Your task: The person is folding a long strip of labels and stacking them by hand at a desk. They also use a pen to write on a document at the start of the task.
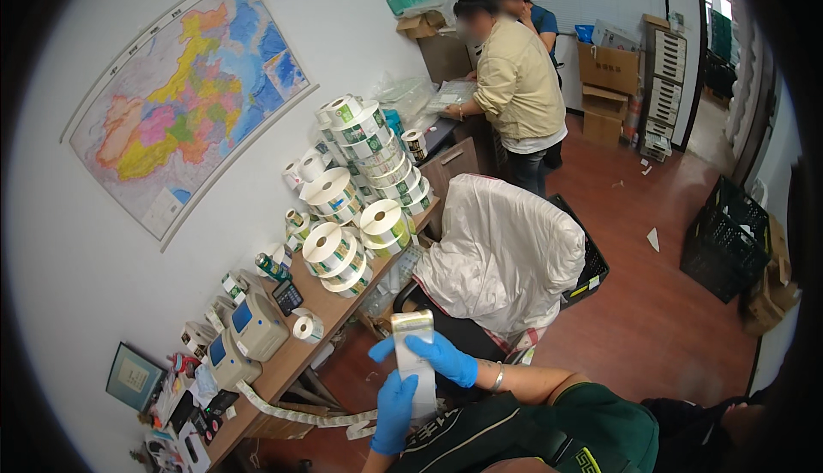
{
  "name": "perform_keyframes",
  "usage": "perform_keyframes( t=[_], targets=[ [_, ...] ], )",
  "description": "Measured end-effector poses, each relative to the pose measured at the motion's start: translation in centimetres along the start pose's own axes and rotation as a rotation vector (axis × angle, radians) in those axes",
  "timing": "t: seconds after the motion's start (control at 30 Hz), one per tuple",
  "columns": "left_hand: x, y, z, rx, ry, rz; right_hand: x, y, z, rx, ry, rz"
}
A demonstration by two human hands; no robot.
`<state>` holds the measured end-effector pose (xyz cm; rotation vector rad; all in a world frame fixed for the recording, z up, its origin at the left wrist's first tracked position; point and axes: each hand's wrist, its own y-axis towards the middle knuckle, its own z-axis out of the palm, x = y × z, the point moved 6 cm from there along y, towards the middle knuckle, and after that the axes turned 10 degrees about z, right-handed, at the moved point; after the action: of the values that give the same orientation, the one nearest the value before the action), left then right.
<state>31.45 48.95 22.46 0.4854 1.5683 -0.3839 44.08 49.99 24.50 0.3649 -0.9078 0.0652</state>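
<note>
Both my hands wear blue gloves and hold a long, flat, whitish packet (414, 327) in front of my body. Its upper end has a pale yellowish band; I cannot make out exactly what it is. My left hand (393, 413) is closed round its lower left edge. Across its upper part lies my right hand (441, 359), fingers gripping it from the right. A strip of white labels (300, 417) runs from the label printers on the desk to close by my left hand, and whether it touches the glove I cannot tell.
Left stands a wooden desk (273, 368) with label printers (257, 327), a calculator (287, 297) and stacked label rolls (328, 250). A chair under a white cover (501, 242) stands ahead. Two people (519, 87) stand beyond it. Black crates (724, 237) and cardboard boxes (607, 70) are at right.
</note>
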Motion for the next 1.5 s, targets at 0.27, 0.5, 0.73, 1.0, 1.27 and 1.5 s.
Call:
perform_keyframes(
  t=[0.27, 0.5, 0.73, 1.0, 1.27, 1.5],
  targets=[
    [-6.5, 1.6, -1.4, -0.257, -0.219, 0.185, -13.3, -2.5, -0.3, 0.092, -0.292, 0.494],
    [-14.6, 0.3, -6.1, -0.355, -0.268, 0.56, -10.6, -1.3, -1.1, 0.157, -0.732, 0.432],
    [-18.4, -1.5, -11.6, -0.602, -0.2, 0.806, -11.4, -0.9, -3.0, 0.098, -0.632, 0.497],
    [-13.7, 0.6, -18.6, -0.974, 0.988, 0.673, -10.4, -4.2, 0.0, 0.716, -0.276, 0.926],
    [0.0, 0.4, -1.3, 0.779, 0.668, 0.012, -11.8, -4.1, 0.2, 0.809, -0.374, 1.004],
    [0.7, -0.3, -2.6, 0.775, 1.119, 0.089, -10.8, -3.6, 0.0, 0.766, -0.377, 1.063]
  ],
)
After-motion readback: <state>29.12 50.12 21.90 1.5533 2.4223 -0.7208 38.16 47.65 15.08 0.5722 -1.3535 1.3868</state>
